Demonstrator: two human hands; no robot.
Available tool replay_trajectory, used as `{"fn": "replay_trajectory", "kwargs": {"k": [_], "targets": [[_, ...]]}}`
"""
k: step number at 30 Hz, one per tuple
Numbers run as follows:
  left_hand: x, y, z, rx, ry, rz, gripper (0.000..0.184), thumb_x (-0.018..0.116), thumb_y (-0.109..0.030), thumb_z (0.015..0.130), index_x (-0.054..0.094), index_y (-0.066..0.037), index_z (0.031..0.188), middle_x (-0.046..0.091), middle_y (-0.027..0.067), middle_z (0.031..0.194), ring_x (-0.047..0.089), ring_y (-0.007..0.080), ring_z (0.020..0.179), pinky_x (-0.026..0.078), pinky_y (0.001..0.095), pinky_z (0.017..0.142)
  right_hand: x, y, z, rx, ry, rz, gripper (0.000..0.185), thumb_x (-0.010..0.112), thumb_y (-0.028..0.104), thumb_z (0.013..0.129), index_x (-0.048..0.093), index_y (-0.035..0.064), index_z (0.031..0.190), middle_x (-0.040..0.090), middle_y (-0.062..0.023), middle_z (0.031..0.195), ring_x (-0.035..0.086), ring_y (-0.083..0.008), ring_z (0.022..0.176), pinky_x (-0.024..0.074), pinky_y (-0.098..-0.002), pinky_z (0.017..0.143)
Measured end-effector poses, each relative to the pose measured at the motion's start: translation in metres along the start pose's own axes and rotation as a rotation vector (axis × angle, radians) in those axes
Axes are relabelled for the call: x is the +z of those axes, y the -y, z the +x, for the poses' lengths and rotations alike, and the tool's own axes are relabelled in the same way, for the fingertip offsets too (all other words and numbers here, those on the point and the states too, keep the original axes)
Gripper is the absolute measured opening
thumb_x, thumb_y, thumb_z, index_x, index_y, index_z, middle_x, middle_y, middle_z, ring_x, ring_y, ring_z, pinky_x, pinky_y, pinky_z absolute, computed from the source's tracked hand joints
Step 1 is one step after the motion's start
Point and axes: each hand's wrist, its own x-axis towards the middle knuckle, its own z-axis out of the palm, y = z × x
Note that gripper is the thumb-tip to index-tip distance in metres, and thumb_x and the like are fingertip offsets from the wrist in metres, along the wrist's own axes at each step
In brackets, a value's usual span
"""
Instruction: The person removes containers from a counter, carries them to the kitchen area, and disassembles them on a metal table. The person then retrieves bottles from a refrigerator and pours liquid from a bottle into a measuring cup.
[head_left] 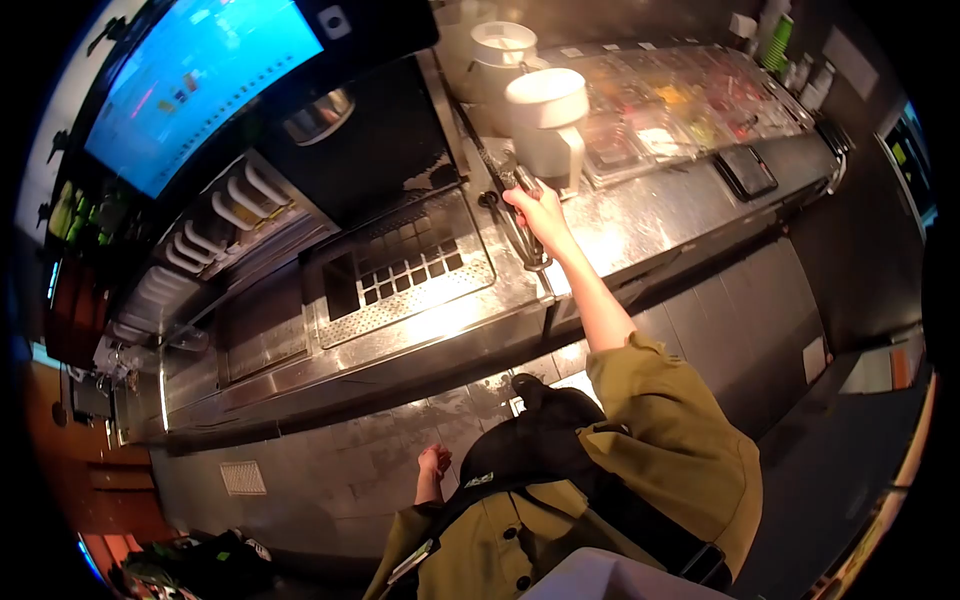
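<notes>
My right hand [540, 215] reaches over the steel counter, its fingers closed around a dark metal handle or tool [524, 182] whose full shape is unclear. Just behind it stands a white pitcher [548, 130], its handle near my fingers, with a second white pitcher [500, 50] farther back. A black cable or hose [480, 150] runs down beside the hand. My left hand [434, 460] hangs low by my body over the floor, its fingers curled; nothing can be made out in it.
Left of my right hand lies a drain grate [410, 268] in the counter [440, 320]. Covered ingredient trays [690, 110] and a black device [745, 172] are to the right. A lit screen [200, 90] and white-handled containers [235, 205] stand at the left.
</notes>
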Motion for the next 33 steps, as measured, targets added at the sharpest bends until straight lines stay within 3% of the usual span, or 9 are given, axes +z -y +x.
{"fn": "replay_trajectory", "kwargs": {"k": [5,12,14,18,20,22,24,26,33], "targets": [[0.021,-0.097,0.033,0.996,0.129,-0.218,0.011,0.051,-0.012,0.084,0.053,-0.004,0.077,0.047,0.0007,0.055,0.041,0.0076,0.047,0.034,0.0210,0.042,0.046,0.016,0.078,-0.207,-0.167,-0.594,0.026,0.060,0.024,0.067,0.056,0.0019,0.080,0.061,-0.0182,0.076,0.059,-0.0331,0.078,0.0447,-0.0420,0.070],[0.099,-0.268,-0.087,1.121,0.279,-0.029,0.020,0.052,-0.012,0.085,0.056,0.000,0.100,0.059,0.0049,0.084,0.056,0.0107,0.078,0.044,0.0219,0.068,0.068,-0.098,0.151,-0.086,-0.076,-0.930,0.042,0.065,0.023,0.071,0.052,-0.0023,0.101,0.050,-0.0220,0.107,0.049,-0.0349,0.102,0.0417,-0.0410,0.086],[0.107,-0.254,-0.065,1.070,0.354,-0.088,0.018,0.052,-0.013,0.086,0.057,-0.001,0.098,0.059,0.0034,0.083,0.055,0.0093,0.073,0.043,0.0219,0.065,0.068,-0.121,0.165,0.012,-0.022,-0.918,0.044,0.065,0.021,0.071,0.048,-0.0017,0.104,0.048,-0.0211,0.111,0.048,-0.0360,0.103,0.0413,-0.0414,0.086],[0.073,-0.194,-0.018,0.949,0.053,-0.311,0.015,0.049,-0.005,0.086,0.057,0.001,0.097,0.059,0.0054,0.082,0.056,0.0124,0.072,0.047,0.0235,0.062,0.100,-0.101,0.146,-0.368,-0.349,-0.822,0.053,0.064,0.020,0.072,0.040,0.0008,0.116,0.046,-0.0191,0.112,0.044,-0.0349,0.107,0.0374,-0.0413,0.089],[0.029,-0.151,-0.005,0.866,-0.074,-0.473,0.014,0.047,-0.003,0.085,0.057,0.001,0.096,0.059,0.0071,0.082,0.057,0.0141,0.070,0.049,0.0241,0.063,0.126,-0.059,0.132,-0.750,-0.223,-0.581,0.041,0.061,0.012,0.076,0.045,0.0021,0.112,0.047,-0.0169,0.110,0.045,-0.0330,0.105,0.0369,-0.0394,0.088],[-0.031,-0.076,0.038,0.740,-0.354,-0.526,0.014,0.046,-0.002,0.085,0.056,0.001,0.094,0.059,0.0081,0.081,0.057,0.0149,0.068,0.049,0.0248,0.063,0.155,-0.023,0.128,-0.788,-0.090,-0.394,0.031,0.058,0.008,0.078,0.048,0.0014,0.107,0.049,-0.0165,0.107,0.049,-0.0313,0.099,0.0399,-0.0364,0.084],[-0.069,-0.004,0.031,0.332,-0.640,-0.652,0.015,0.048,-0.008,0.085,0.057,0.002,0.090,0.057,0.0087,0.073,0.055,0.0169,0.065,0.046,0.0292,0.053,0.177,0.008,0.122,-0.908,-0.040,-0.286,0.026,0.057,0.005,0.079,0.050,0.0008,0.104,0.051,-0.0157,0.104,0.051,-0.0294,0.093,0.0423,-0.0340,0.080],[-0.095,0.056,-0.008,-0.215,-0.569,-0.661,0.021,0.045,-0.018,0.085,0.058,-0.001,0.085,0.055,0.0079,0.068,0.053,0.0185,0.061,0.044,0.0336,0.050,0.193,0.008,0.124,-0.976,-0.032,-0.174,0.021,0.052,0.005,0.084,0.050,0.0019,0.105,0.053,-0.0098,0.103,0.054,-0.0180,0.089,0.0425,-0.0273,0.080],[-0.079,0.189,-0.055,-0.314,-0.236,-0.604,0.017,0.043,-0.018,0.083,0.050,-0.004,0.077,0.050,0.0075,0.061,0.046,0.0183,0.051,0.036,0.0323,0.042,0.236,-0.058,0.097,-0.619,0.117,-0.086,0.024,0.046,0.001,0.084,0.046,0.0018,0.108,0.051,-0.0079,0.104,0.053,-0.0166,0.090,0.0415,-0.0270,0.082]]}}
